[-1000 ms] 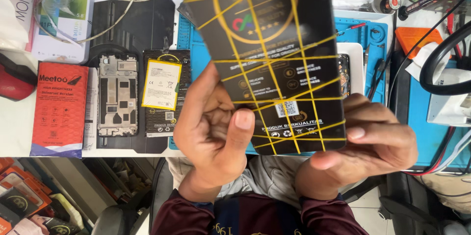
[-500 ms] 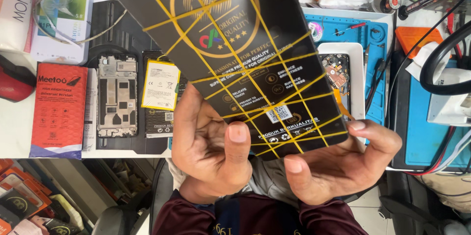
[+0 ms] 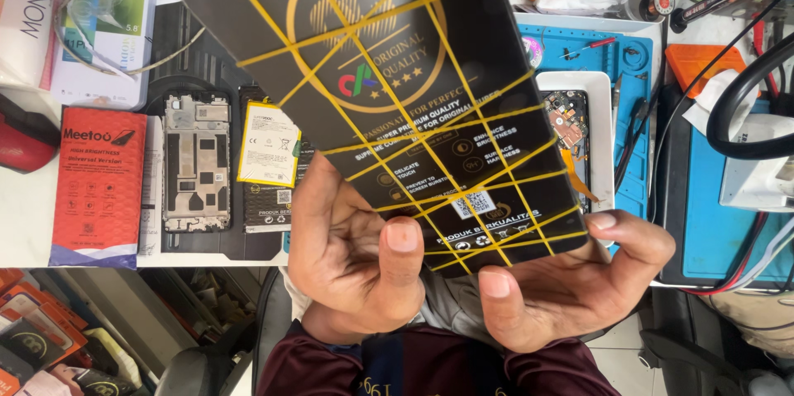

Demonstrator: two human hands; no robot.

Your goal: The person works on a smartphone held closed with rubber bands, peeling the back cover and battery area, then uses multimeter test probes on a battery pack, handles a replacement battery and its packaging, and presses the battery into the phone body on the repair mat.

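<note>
head view, what we hold: we see a flat black phone-screen pack (image 3: 397,90) crossed by many yellow rubber bands (image 3: 463,127), held up close under the camera and tilted, its top toward the upper left and its lower end between both hands.
head view, left hand: our left hand (image 3: 351,260) is closed on the pack's lower left edge, thumb pressed on the front near the bottom, fingers curled behind it.
head view, right hand: our right hand (image 3: 571,280) cups the pack's lower right corner from below, thumb tip on the bottom edge, a finger lying along the right side; it grips the pack too.
head view, where the pack is: above the white workbench (image 3: 25,206), not touching it, hiding much of the middle of the bench.
head view, bench to the left: a red flat box (image 3: 95,185) lies at the bench's front edge; just right of it a bare phone frame (image 3: 196,160), then a phone battery with a yellow-edged label (image 3: 269,144), partly behind our left hand.
head view, bench to the right: a blue work mat (image 3: 624,57) with an opened phone (image 3: 571,119) showing its circuit board, partly covered by the pack; a black cable (image 3: 744,90) loops near the right edge.
head view, below: our dark maroon shirt (image 3: 430,367) fills the bottom middle.
</note>
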